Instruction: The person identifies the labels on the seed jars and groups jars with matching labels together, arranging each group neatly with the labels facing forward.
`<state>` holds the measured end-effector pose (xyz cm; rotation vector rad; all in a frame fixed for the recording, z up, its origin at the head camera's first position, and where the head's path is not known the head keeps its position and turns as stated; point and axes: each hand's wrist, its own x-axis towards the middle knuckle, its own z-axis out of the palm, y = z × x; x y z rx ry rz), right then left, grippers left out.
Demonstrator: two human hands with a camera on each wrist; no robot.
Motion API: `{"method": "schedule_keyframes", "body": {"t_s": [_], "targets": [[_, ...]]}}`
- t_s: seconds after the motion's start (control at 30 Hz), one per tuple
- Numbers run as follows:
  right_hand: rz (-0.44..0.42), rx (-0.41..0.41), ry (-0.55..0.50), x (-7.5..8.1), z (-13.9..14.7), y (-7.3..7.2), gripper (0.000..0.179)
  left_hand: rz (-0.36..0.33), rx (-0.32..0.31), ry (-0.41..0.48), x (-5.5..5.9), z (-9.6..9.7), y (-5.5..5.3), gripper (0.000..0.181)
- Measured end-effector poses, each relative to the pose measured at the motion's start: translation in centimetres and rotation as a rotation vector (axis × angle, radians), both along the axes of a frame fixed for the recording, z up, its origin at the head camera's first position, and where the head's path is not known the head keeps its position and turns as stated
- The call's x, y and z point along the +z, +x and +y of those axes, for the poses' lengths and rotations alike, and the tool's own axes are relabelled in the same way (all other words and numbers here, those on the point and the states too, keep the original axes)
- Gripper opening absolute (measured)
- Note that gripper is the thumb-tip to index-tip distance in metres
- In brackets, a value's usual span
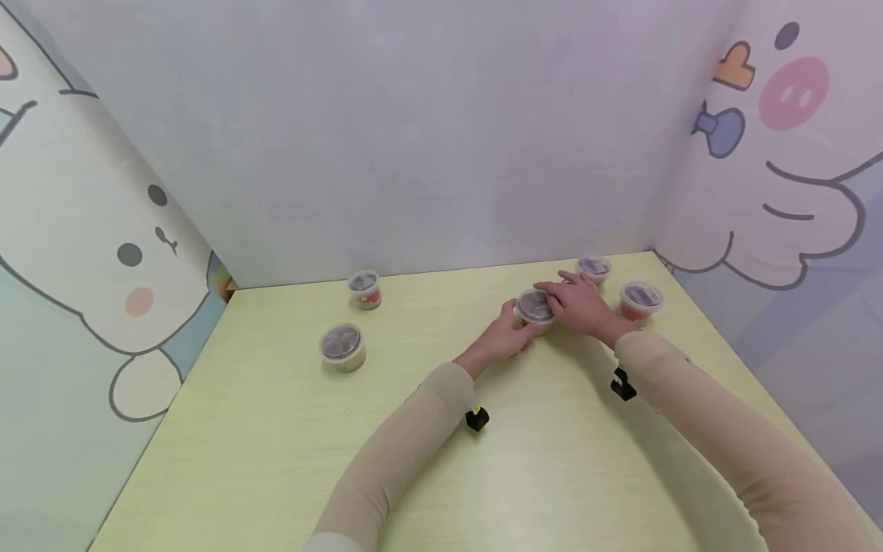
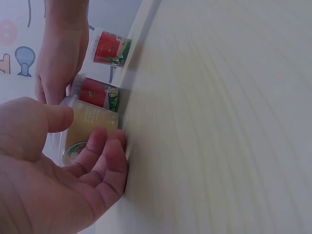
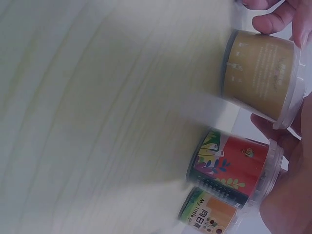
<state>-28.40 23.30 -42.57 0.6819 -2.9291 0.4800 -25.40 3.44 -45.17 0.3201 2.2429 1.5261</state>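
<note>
A round plastic tub with a tan label and clear lid [image 1: 535,306] stands at the right of the table's far half. My left hand [image 1: 507,335] holds it from the left, thumb at the lid's rim and fingers curled round the side [image 2: 92,165]. Across the right part of the lid lie the extended fingers of my right hand [image 1: 576,303]. Close to the tan tub [image 3: 258,75] is a red-labelled tub [image 3: 231,163] with a bee and leaves printed on it. Beyond that sits an orange-labelled tub [image 3: 207,214], partly cut off by the frame's edge.
One lidded tub [image 1: 595,267] stands near the back edge, another [image 1: 640,300] to the right of my right hand. Farther left are a red-labelled tub [image 1: 365,290] and a pale tub [image 1: 343,346]. Printed cloth walls [image 1: 441,138] border the pale wooden table [image 1: 276,445].
</note>
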Motion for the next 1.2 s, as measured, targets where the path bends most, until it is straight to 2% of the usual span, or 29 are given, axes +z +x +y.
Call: {"method": "schedule_keyframes", "body": {"t_s": [0.13, 0.27, 0.5, 0.67, 0.8, 0.93, 1.1, 1.2], "targets": [[0.0, -0.007, -0.002, 0.1, 0.0, 0.0, 0.035, 0.018, -0.006, -0.004, 0.1, -0.2, 0.1, 0.077], [-0.002, -0.017, -0.023, 0.2, -0.3, 0.0, 0.034, 0.068, -0.011, -0.004, 0.1, -0.6, 0.1, 0.076], [0.0, -0.024, -0.11, 0.7, -0.8, -0.5, 0.034, 0.114, -0.027, 0.001, -0.3, -1.7, -0.6, 0.08], [-0.058, -0.044, -0.203, 1.9, -1.3, -0.5, 0.037, 0.143, -0.064, 0.071, 0.1, -2.9, -1.1, 0.078], [-0.127, -0.102, -0.283, 3.1, -2.2, -0.2, 0.042, 0.188, -0.084, 0.115, 0.8, -4.0, -1.3, 0.077], [-0.24, -0.143, -0.411, 4.2, -3.3, 0.4, 0.047, 0.217, -0.103, 0.136, 1.7, -5.5, -1.3, 0.077], [-0.523, -0.117, -0.721, 5.2, -4.6, 1.0, 0.051, 0.2, -0.139, 0.146, 3.2, -7.4, -0.9, 0.068], [-0.665, -0.108, -0.888, 5.8, -5.3, 1.5, 0.056, 0.204, -0.171, 0.12, 4.3, -8.5, -0.7, 0.062]]}}
